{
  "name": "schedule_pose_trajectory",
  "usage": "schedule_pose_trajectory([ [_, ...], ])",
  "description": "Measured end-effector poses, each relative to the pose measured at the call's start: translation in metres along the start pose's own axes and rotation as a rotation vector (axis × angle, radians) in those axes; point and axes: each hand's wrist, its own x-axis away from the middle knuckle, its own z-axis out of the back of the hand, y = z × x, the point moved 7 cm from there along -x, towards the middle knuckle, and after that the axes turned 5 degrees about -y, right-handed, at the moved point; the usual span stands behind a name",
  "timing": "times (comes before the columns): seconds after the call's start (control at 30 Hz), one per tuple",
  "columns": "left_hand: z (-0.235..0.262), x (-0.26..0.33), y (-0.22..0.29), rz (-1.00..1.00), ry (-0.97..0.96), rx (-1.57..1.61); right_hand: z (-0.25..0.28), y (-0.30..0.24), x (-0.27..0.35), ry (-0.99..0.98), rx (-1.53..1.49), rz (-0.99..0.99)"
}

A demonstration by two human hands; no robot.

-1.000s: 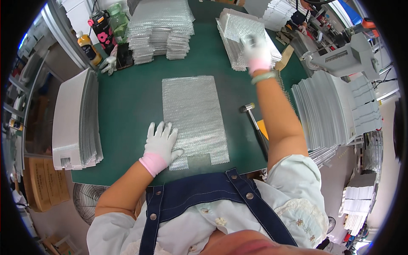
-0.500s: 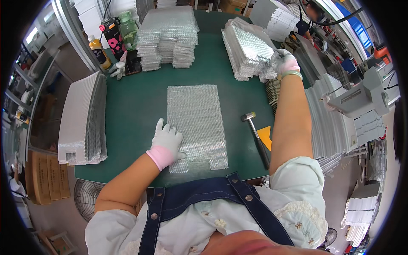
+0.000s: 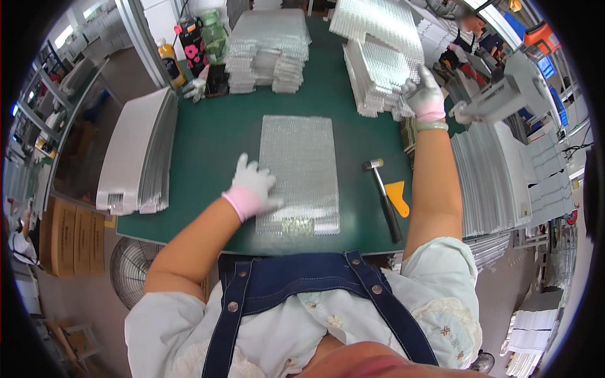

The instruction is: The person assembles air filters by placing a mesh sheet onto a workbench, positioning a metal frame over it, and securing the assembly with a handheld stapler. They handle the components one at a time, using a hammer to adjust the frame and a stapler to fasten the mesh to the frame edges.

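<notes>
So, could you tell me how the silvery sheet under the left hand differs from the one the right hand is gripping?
The flat sheet lies alone on the green table, pressed by the left hand. The lifted sheet is tilted up off a stack, gripped at its edge by the right hand. Both are silvery and ribbed.

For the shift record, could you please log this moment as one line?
left hand: flat on bubble-wrap sheet | right hand: gripping sheet from the bubble-wrap stack | mallet, yellow scraper: idle on green table

Brown cardboard boxes [image 3: 74, 236] stand stacked on the floor, far left.
</notes>
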Motion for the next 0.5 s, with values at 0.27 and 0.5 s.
schedule_pose_trajectory([
  [0.27, 0.066, 0.067, -0.026, -0.007, 0.655, 1.238, -0.033, 0.095, 0.255, -0.317, 0.322, -0.163],
  [0.5, -0.017, 0.076, -0.001, 0.324, 0.693, 0.713, -0.021, 0.135, 0.316, -0.078, 1.213, -0.323],
])
